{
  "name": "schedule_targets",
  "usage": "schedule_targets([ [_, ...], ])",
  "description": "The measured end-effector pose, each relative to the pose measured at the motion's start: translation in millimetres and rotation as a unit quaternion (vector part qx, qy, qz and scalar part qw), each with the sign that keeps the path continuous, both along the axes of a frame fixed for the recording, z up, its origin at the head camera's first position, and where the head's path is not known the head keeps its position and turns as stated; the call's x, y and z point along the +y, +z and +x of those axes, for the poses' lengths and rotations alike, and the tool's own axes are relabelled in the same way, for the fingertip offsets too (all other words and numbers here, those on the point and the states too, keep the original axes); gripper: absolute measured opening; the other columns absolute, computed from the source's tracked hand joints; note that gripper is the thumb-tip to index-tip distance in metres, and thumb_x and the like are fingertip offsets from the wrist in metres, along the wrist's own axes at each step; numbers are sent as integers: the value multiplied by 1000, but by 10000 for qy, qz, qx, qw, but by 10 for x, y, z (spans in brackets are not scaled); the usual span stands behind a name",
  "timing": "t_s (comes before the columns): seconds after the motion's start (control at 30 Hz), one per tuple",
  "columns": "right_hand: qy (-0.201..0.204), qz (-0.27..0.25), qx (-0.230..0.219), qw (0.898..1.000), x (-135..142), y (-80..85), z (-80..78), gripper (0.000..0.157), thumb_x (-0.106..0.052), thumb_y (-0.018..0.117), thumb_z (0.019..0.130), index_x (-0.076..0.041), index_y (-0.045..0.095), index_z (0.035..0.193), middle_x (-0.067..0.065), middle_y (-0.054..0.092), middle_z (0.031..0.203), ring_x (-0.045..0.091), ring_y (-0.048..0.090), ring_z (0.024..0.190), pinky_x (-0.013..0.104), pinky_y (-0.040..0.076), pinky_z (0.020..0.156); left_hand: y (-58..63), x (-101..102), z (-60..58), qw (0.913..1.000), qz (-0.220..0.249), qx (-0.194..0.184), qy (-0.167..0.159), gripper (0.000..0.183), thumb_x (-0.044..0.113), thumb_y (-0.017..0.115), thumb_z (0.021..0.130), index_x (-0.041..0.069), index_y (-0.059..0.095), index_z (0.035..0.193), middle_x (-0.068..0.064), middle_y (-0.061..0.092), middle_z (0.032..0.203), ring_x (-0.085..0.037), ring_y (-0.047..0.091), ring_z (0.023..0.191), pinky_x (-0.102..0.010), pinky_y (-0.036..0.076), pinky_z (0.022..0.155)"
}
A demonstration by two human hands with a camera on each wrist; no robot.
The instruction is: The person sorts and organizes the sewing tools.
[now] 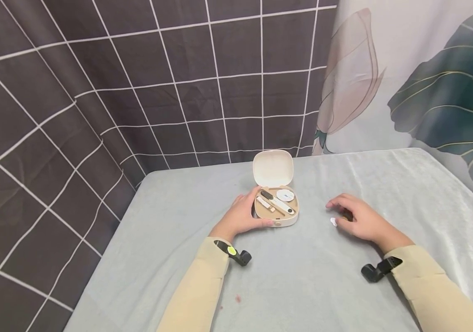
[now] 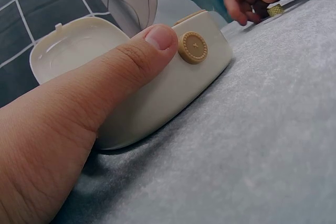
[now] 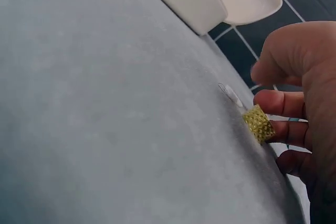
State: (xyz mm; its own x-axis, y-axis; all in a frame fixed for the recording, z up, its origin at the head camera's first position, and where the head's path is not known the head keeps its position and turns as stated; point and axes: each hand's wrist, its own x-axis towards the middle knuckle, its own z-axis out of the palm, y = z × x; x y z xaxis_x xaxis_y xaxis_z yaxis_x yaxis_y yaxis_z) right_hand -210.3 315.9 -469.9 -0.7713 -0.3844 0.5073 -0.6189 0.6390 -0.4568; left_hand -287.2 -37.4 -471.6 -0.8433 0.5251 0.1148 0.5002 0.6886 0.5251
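Observation:
A cream sewing-kit box [image 1: 288, 222] stands on the cloth with its rounded lid [image 1: 272, 168] raised. My left hand [image 1: 240, 216] grips its left side, thumb along the front beside the round tan button [image 2: 193, 48]. Inside lie a white round disc [image 1: 284, 195], a white-handled tool with a dark end [image 1: 283, 205] and a smaller white tool [image 1: 264, 203]. To the right, my right hand [image 1: 358, 219] hovers low, fingers loosely bent, around a gold dimpled thimble [image 3: 259, 124]. A needle threader [image 3: 231, 95] with a wire loop lies beside the thimble.
Pale grey cloth [image 1: 302, 272] covers the table. Behind it hangs a dark curtain with a white grid [image 1: 186, 101], and a leaf-patterned curtain [image 1: 356, 92] is at the right. Small reddish spots [image 1: 238, 299] mark the cloth near the front.

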Motion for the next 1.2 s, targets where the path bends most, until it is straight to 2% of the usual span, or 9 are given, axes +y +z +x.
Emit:
schedule_targets([
  [0.13,162,16,64,9998,44,-41,36,41,9,63,65,-10,66,101,-4,61,98,9,52,83,19,41,74,-5,10,-5,10000,15,-19,7,115,69,81,69,29,24,160,2,47,154,-18,42,140,-32,23,121],
  [0.3,159,311,184,9992,47,-49,30,41,7,64,58,-14,62,93,-9,55,88,5,48,81,19,38,73,-5,2,-10,10000,29,-2,57,115,70,82,67,31,25,160,3,47,154,-18,42,138,-35,32,117],
  [0.53,86,327,151,9993,54,-55,28,39,8,61,57,-18,58,86,-13,48,78,2,44,71,18,35,63,0,-2,-18,10000,30,35,-9,115,68,82,68,29,25,160,4,45,155,-18,42,139,-33,26,120],
  [0.67,-20,242,-74,9997,47,-34,27,38,8,64,59,-18,58,86,-12,49,78,1,44,69,19,37,59,0,-2,-15,10000,23,36,-22,114,69,81,69,29,25,159,3,46,155,-19,42,140,-33,22,122],
  [0.83,-140,204,-314,9992,11,81,-19,34,6,67,64,-17,58,87,-11,51,79,3,45,70,23,39,59,-17,2,-15,10000,12,16,-19,114,69,81,69,28,26,159,2,46,155,-18,41,141,-31,19,122],
  [0.97,-183,302,-361,9987,-62,229,-115,31,6,67,67,-16,60,88,-9,51,80,6,46,72,25,40,61,-29,3,-22,10000,46,27,-19,113,69,81,69,28,26,159,2,46,155,-19,41,140,-32,20,122],
  [1.2,-126,381,-218,9990,-339,431,-273,28,2,65,68,-15,62,90,-7,52,82,13,49,77,29,42,66,-20,6,-28,10000,67,51,-37,113,69,81,69,28,27,159,3,47,154,-18,43,139,-31,23,121],
])
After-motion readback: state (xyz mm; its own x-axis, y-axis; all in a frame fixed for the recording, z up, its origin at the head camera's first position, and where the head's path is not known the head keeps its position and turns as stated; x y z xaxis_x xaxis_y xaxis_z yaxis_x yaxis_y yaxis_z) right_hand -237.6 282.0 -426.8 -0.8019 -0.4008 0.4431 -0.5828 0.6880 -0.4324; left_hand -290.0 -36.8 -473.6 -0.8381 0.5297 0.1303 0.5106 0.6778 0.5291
